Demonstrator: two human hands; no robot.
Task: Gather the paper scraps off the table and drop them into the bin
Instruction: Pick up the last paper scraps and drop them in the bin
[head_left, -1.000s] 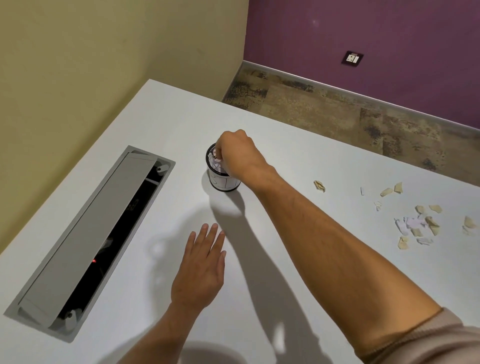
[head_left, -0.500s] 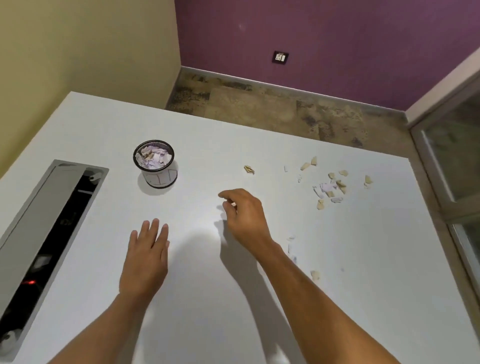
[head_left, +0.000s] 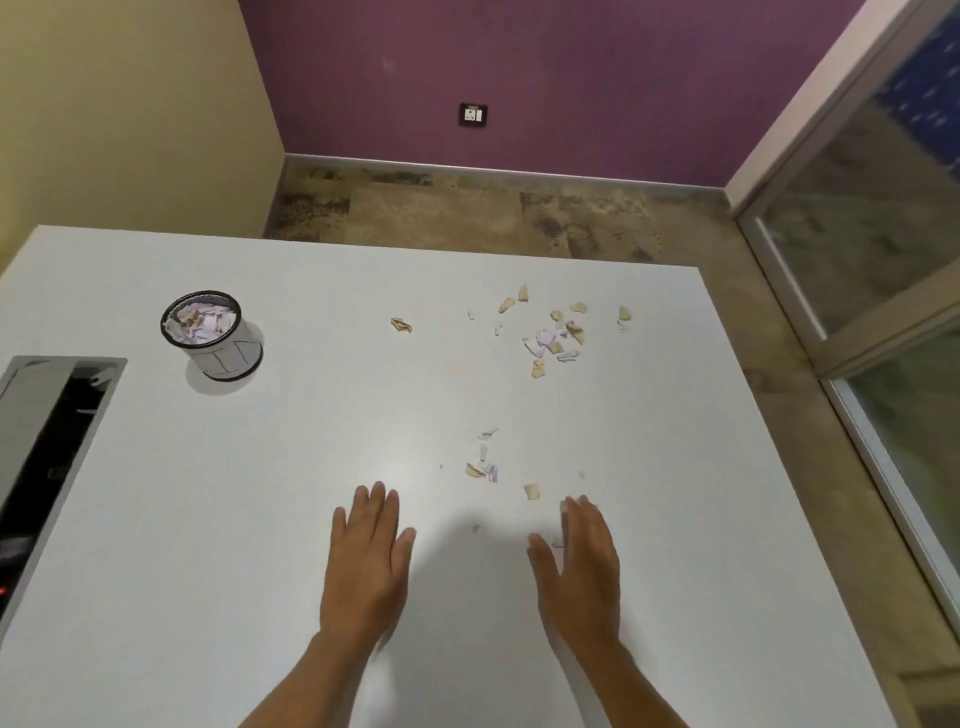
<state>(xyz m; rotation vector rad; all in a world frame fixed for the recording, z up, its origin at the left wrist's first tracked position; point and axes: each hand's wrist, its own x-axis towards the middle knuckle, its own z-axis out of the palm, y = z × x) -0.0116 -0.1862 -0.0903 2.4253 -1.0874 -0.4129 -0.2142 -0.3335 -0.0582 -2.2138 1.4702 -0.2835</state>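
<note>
A small black mesh bin (head_left: 213, 335), full of torn paper, stands on the white table (head_left: 311, 441) at the far left. Several tan and white scraps (head_left: 556, 332) lie scattered at the far right of the table. A smaller cluster of scraps (head_left: 485, 462) lies just ahead of my hands, with one tan scrap (head_left: 531, 491) close to my right fingertips. One crumpled tan scrap (head_left: 401, 325) sits alone mid-table. My left hand (head_left: 366, 566) lies flat on the table, fingers straight. My right hand (head_left: 582, 566) is held edge-on with straight fingers, holding nothing.
A grey cable hatch (head_left: 47, 447) is open in the table at the left edge. The table's right edge (head_left: 779, 467) drops to the floor beside a glass partition (head_left: 883, 260). A purple wall with a socket (head_left: 473, 114) stands behind.
My right hand left the bin, crossed the table and came back near me, now open beside the near scraps. The view swung right, so the bin now sits far left.
</note>
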